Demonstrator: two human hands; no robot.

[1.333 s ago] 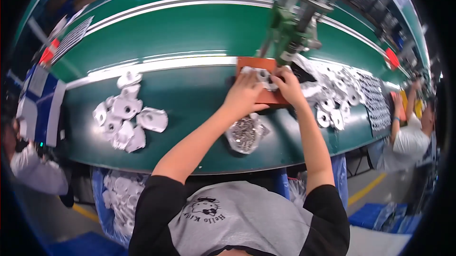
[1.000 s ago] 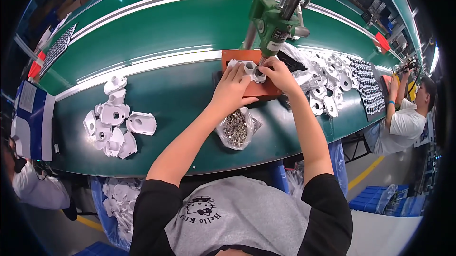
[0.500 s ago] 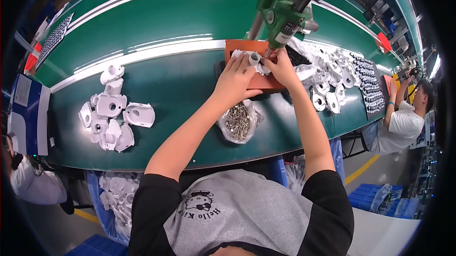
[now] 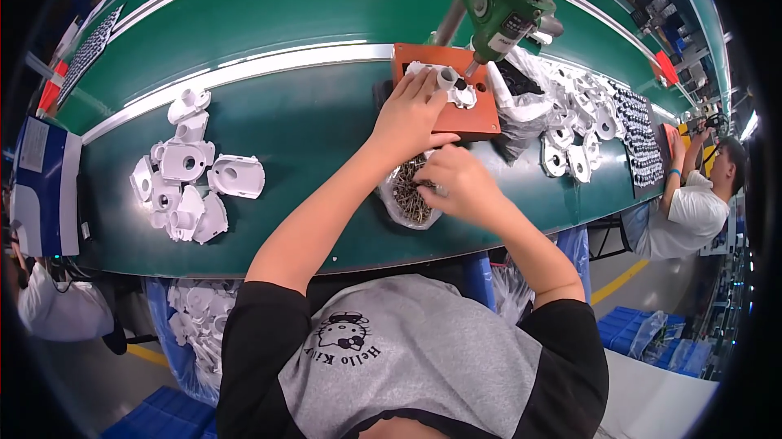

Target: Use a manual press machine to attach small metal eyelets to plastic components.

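A white plastic housing part (image 4: 461, 98) with a round tube lies on an orange fixture block (image 4: 482, 123). My left hand (image 4: 411, 117) holds the part down from its left side, fingers laid over it and thumb stretched toward me. Just in front of the block sits a clear plastic bag of small metal pins or screws (image 4: 405, 199). My right hand (image 4: 463, 182) reaches into this bag, fingers bent and pressed together among the metal pieces; what lies between the fingertips is hidden. Above the block hangs the green press head (image 4: 507, 24), its tip apart from the part.
White housings (image 4: 187, 162) are piled at left. More white parts (image 4: 580, 125) lie at right, beside a clear plastic wrap (image 4: 521, 109) and a tray of dark pieces (image 4: 638, 142). A blue-lined bin (image 4: 195, 317) stands below the left edge. A co-worker (image 4: 692, 203) sits at far right.
My right hand has left the part under the press tip and come down toward me into the bag of metal pieces. My left hand stays on the housing part.
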